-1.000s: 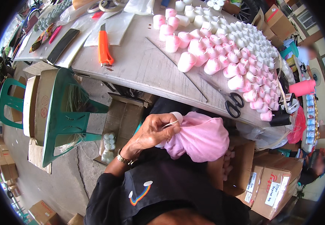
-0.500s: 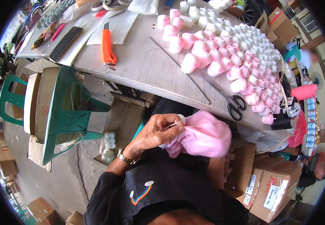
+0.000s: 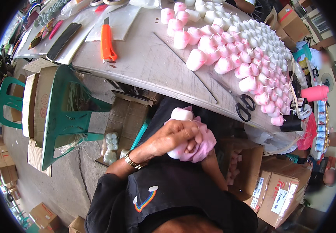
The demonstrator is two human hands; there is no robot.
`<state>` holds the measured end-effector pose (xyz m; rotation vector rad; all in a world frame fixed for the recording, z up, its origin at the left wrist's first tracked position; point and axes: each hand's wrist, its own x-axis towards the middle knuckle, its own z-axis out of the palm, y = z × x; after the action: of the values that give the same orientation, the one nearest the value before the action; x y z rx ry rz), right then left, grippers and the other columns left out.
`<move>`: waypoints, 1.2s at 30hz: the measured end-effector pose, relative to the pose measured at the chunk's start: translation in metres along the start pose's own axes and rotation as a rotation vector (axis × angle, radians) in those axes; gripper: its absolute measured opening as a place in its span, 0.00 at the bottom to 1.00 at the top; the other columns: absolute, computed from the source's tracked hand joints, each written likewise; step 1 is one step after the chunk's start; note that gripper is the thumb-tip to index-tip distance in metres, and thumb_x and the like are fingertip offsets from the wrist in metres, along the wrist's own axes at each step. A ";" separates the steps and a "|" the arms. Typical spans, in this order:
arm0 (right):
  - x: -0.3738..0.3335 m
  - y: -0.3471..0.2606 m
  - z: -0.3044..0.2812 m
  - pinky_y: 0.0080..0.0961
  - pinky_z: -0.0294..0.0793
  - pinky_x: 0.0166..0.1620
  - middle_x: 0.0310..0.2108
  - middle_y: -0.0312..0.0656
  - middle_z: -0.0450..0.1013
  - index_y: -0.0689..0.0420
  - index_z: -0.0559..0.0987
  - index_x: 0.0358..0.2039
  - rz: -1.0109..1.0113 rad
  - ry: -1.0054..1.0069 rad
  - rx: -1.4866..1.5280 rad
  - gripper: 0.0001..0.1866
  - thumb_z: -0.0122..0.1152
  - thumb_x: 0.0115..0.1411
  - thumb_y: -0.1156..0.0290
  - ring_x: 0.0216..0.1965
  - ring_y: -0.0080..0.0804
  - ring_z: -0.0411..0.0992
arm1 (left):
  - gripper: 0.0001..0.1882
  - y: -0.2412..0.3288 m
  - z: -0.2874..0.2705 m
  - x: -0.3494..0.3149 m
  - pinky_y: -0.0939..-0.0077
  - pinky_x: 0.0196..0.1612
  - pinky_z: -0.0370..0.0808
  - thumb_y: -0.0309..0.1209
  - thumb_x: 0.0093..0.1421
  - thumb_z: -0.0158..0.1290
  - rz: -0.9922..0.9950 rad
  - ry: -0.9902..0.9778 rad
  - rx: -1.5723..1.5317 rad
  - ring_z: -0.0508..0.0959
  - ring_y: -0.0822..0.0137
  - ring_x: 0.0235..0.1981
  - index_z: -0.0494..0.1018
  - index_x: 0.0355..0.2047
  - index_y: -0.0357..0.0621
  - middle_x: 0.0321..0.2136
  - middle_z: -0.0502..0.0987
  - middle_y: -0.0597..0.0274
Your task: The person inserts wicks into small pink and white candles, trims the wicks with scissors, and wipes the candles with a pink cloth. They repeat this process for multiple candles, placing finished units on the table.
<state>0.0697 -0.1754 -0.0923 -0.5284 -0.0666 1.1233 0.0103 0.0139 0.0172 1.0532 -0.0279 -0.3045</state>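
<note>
My left hand (image 3: 175, 136), with a gold watch on its wrist, is closed over a whitish candle (image 3: 182, 113) above my lap. Another white rounded piece, which looks like a candle, shows below the same hand. A pink cloth (image 3: 204, 145) is bunched against the candles. My right hand is mostly hidden under this cloth; only its forearm (image 3: 212, 167) shows plainly, and the cloth is gathered in its grip. On the table ahead stand many pink-tinted candles (image 3: 222, 66) and white candles (image 3: 261, 39) with wicks.
Black-handled scissors (image 3: 245, 107) and a thin metal rod (image 3: 187, 68) lie near the table's front edge. An orange cutter (image 3: 106, 42) is farther left. A green chair (image 3: 69, 120) stands at left, and an open carton (image 3: 249, 171) sits at right.
The pink cloth has moved left and now bunches closely around the candles. My left hand has turned and come down over them, its fingers curled against the cloth.
</note>
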 end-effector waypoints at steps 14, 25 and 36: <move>-0.006 -0.006 0.024 0.33 0.52 0.68 0.62 0.36 0.61 0.50 0.64 0.63 -0.362 -0.235 0.182 0.30 0.53 0.65 0.50 0.65 0.32 0.56 | 0.22 -0.010 -0.011 -0.024 0.78 0.39 0.77 0.30 0.55 0.65 -0.145 0.123 -0.194 0.78 0.74 0.32 0.70 0.48 0.39 0.31 0.77 0.64; -0.026 0.017 -0.011 0.38 0.46 0.71 0.67 0.39 0.53 0.49 0.54 0.68 -0.537 0.291 0.106 0.41 0.52 0.62 0.43 0.69 0.34 0.50 | 0.32 -0.023 -0.003 -0.010 0.74 0.47 0.75 0.22 0.47 0.69 0.323 0.131 -0.400 0.72 0.73 0.42 0.66 0.51 0.43 0.39 0.71 0.66; -0.039 0.015 0.007 0.38 0.64 0.61 0.62 0.49 0.56 0.57 0.49 0.68 -0.760 0.641 -1.155 0.38 0.50 0.65 0.51 0.60 0.38 0.62 | 0.15 -0.031 0.006 0.001 0.77 0.45 0.68 0.22 0.44 0.63 0.366 0.213 -0.387 0.73 0.72 0.39 0.75 0.34 0.42 0.35 0.75 0.64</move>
<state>0.0374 -0.2014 -0.0848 -1.6960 -0.3343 0.0288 0.0033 -0.0059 -0.0062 0.6734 0.0291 0.1332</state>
